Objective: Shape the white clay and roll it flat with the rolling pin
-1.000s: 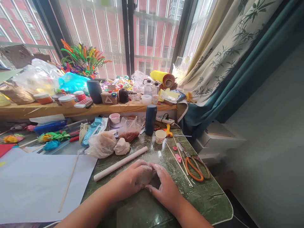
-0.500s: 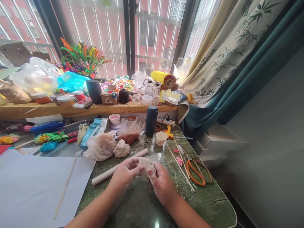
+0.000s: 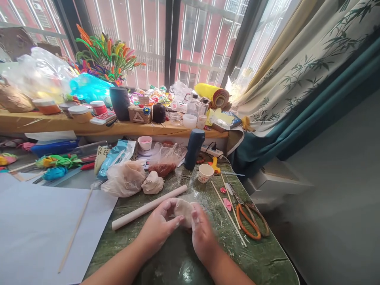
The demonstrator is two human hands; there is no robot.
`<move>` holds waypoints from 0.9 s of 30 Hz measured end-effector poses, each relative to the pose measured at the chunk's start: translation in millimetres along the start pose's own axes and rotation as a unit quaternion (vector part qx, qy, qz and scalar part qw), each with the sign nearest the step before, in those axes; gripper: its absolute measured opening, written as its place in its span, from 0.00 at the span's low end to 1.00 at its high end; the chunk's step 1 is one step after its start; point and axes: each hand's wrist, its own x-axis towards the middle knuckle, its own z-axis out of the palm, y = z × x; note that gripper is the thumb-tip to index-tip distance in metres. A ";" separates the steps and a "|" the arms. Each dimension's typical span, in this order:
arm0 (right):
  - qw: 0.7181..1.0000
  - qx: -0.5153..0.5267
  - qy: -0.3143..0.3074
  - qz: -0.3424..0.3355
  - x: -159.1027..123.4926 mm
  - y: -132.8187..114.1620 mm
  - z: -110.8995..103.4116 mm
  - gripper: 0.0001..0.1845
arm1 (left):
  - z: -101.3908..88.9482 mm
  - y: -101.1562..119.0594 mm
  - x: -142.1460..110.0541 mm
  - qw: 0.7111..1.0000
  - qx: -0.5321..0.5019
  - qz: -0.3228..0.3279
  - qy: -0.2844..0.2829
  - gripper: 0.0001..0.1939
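A flattened piece of pale clay [image 3: 184, 209] is held between both hands just above the green tabletop. My left hand [image 3: 162, 221] curves round its left side, thumb toward the near edge. On the other side my right hand [image 3: 203, 231] grips it, slightly blurred, with the thumb pointing up. A white rolling pin [image 3: 150, 206] lies slantwise beyond my left hand. Behind the pin sits a larger lump of the same clay [image 3: 152, 183], beside a crumpled plastic bag [image 3: 124, 178].
Orange-handled scissors [image 3: 249, 221] and thin wooden sticks [image 3: 228, 213] lie on the right. A paper cup [image 3: 205, 173] and a dark blue bottle [image 3: 194, 149] stand farther back. White paper [image 3: 53, 229] covers the left side. The crowded windowsill [image 3: 166, 130] runs behind.
The clay has turned in the hands and its face now tilts differently. My right hand's fingers have shifted along its edge. The camera view has moved slightly.
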 end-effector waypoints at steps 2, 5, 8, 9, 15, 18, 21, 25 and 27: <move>0.998 -0.051 -0.010 -0.043 1.7 -8.2 -4.9 0.22 | -1.0 -0.6 -0.2 0.999 -0.021 -0.023 0.016 0.25; 0.997 -0.062 0.039 -0.032 7.7 -18.2 -10.3 0.21 | -7.7 3.1 -0.4 0.999 0.028 -0.020 0.010 0.21; 0.994 0.082 0.032 0.062 12.3 -22.8 -0.5 0.24 | -14.1 8.8 -2.1 0.981 0.184 0.055 0.021 0.11; 0.983 0.151 0.023 0.098 13.0 -23.4 6.2 0.26 | -15.4 10.2 -3.0 0.969 0.229 0.086 0.023 0.09; 0.897 0.390 0.063 0.198 12.4 -29.7 46.8 0.29 | -12.2 11.3 -8.2 0.935 0.293 0.197 0.022 0.07; 0.859 0.458 0.075 0.215 11.4 -36.0 55.3 0.32 | -7.2 11.2 -10.0 0.935 0.283 0.214 0.025 0.09; 0.840 0.487 0.065 0.231 10.6 -41.0 55.5 0.30 | -7.5 12.8 -12.0 0.939 0.271 0.211 0.018 0.10; 0.843 0.490 -0.032 0.218 13.0 -41.5 42.7 0.25 | -16.2 19.8 -12.4 0.943 0.259 0.202 0.047 0.09; 0.825 0.490 -0.142 0.243 15.0 -38.1 36.2 0.30 | -20.2 24.4 -10.7 0.953 0.237 0.184 0.039 0.09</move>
